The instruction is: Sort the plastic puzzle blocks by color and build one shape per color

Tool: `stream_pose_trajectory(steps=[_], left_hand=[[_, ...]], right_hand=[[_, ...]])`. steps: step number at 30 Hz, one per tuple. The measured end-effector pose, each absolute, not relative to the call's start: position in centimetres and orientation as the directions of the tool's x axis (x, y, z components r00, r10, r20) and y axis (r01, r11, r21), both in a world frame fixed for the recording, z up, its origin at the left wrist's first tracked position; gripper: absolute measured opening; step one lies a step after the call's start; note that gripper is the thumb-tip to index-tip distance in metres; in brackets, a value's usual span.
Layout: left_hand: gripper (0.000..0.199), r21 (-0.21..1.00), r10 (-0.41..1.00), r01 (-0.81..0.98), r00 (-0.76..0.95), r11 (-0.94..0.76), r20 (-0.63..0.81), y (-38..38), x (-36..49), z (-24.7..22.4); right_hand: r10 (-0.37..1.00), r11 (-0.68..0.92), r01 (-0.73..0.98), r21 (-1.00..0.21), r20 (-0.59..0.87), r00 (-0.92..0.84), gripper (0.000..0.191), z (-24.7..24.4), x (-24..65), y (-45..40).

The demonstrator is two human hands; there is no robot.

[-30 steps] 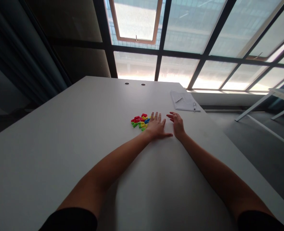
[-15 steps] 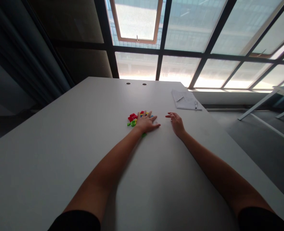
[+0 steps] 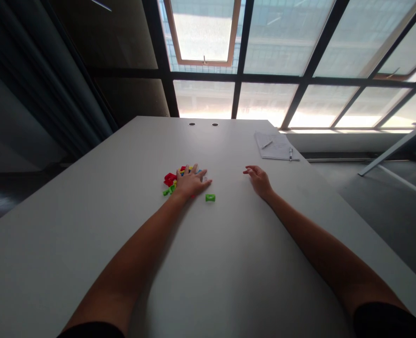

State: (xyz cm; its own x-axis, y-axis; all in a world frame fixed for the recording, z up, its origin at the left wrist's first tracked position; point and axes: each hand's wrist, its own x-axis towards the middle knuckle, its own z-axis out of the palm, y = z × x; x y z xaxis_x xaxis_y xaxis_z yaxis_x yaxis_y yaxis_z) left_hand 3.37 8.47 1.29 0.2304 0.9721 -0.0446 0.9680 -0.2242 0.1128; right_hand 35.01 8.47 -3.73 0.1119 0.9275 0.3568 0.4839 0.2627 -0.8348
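My left hand (image 3: pixel 191 183) lies flat with spread fingers on a heap of small plastic pieces (image 3: pixel 170 179) in red, yellow, blue and green, hiding most of them. Red and green pieces stick out beyond its left side. One green piece (image 3: pixel 210 197) lies apart, just right of my thumb and not touching it. My right hand (image 3: pixel 259 181) rests on the white table (image 3: pixel 229 141) to the right, its fingers slightly curled. It holds nothing and stands well away from the pieces.
Sheets of paper (image 3: pixel 273 145) with a pen (image 3: pixel 290 153) and a second pen lying on them sit near the table's far right corner. Two small holes (image 3: pixel 192 124) mark the far edge. Beyond are large windows (image 3: pixel 264 98), a dark curtain (image 3: pixel 46 80) at left, and a white frame (image 3: pixel 394 150) at right.
My left hand has slid left, carrying the heap of pieces with it. A green piece now lies separate on the right of that hand. My right hand has barely moved.
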Motion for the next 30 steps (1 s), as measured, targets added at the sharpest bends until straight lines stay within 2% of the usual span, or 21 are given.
stream_pose_trajectory(steps=[7, 11, 17, 20, 22, 26, 30], left_hand=[[0.082, 0.052, 0.997, 0.997, 0.067, -0.064, -0.045, 8.2, -4.0, 1.8], [0.084, 0.039, 0.998, 0.998, 0.057, -0.057, -0.012, 8.2, -5.6, 2.3], [0.074, -0.049, 0.992, 0.994, 0.091, -0.095, -0.089, 7.4, -4.4, 4.5], [0.066, -0.066, 0.984, 0.982, 0.177, -0.176, 0.013, 5.6, -1.6, 5.2], [0.061, -0.045, 0.948, 0.952, 0.305, -0.302, 0.090, 3.9, 1.3, 5.0], [0.050, 0.028, 0.799, 0.799, 0.598, -0.600, 0.069, 0.9, 6.7, 3.1], [0.049, 0.033, 0.741, 0.743, 0.660, -0.668, 0.122, 0.2, 7.8, 1.3]], right_hand=[[0.935, 0.239, 0.469, -0.850, 0.331, 0.125, 0.037, -3.4, 34.6, 8.2], [0.938, 0.240, 0.489, -0.839, 0.330, 0.106, 0.034, -3.7, 34.6, 8.3], [0.942, 0.238, 0.519, -0.821, 0.324, 0.081, 0.032, -3.6, 34.7, 8.2], [0.939, 0.256, 0.532, -0.807, 0.338, 0.063, 0.030, -3.5, 34.7, 8.1], [0.936, 0.265, 0.540, -0.799, 0.348, 0.055, 0.029, -3.4, 34.6, 8.0], [0.938, 0.251, 0.565, -0.786, 0.341, 0.057, 0.028, -3.1, 34.5, 8.0], [0.940, 0.245, 0.587, -0.772, 0.336, 0.049, 0.028, -2.8, 34.3, 7.8]])
